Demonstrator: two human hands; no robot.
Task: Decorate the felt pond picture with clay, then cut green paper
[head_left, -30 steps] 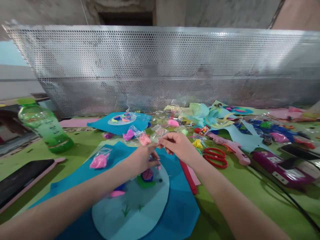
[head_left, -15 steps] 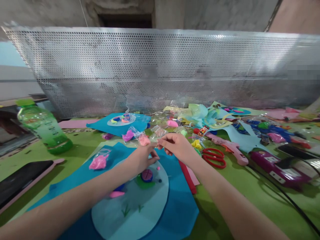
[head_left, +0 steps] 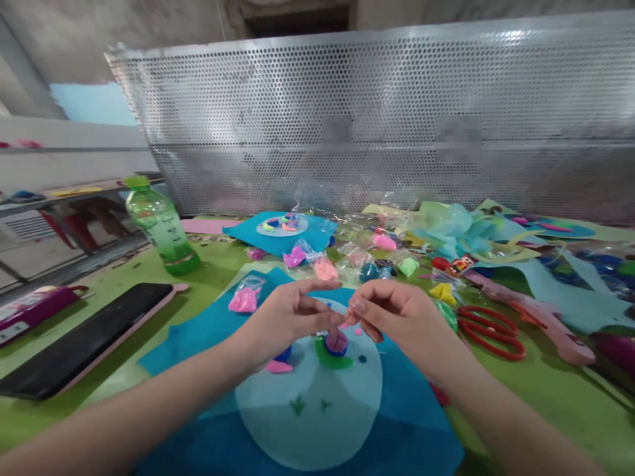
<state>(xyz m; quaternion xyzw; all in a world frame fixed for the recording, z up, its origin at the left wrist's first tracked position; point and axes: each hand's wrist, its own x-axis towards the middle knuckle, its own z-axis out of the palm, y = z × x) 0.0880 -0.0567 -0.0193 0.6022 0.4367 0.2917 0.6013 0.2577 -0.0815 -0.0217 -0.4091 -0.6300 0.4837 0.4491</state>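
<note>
My left hand (head_left: pixel 292 314) and my right hand (head_left: pixel 401 316) meet fingertip to fingertip just above a light blue felt circle (head_left: pixel 307 403). Between the pinching fingers is a tiny pink clay bit (head_left: pixel 343 322), mostly hidden. My left index finger sticks out straight. Right below the fingertips a purple clay ball (head_left: pixel 337 340) sits on a green clay disc (head_left: pixel 333 360). A pink clay piece (head_left: pixel 278 366) lies on the circle under my left wrist. The circle rests on a dark blue felt sheet (head_left: pixel 198 337).
Small bags of coloured clay (head_left: pixel 243 301) lie beyond the hands. Red scissors (head_left: pixel 489 324) and a pink glue gun (head_left: pixel 536 311) are at the right. A green bottle (head_left: pixel 161 228) and a black phone (head_left: pixel 84 337) are at the left. A perforated metal sheet (head_left: pixel 377 132) stands behind.
The view has swung left, so everything sits further right. My joined hands have come lower and nearer, over the purple ball. My left index finger has straightened.
</note>
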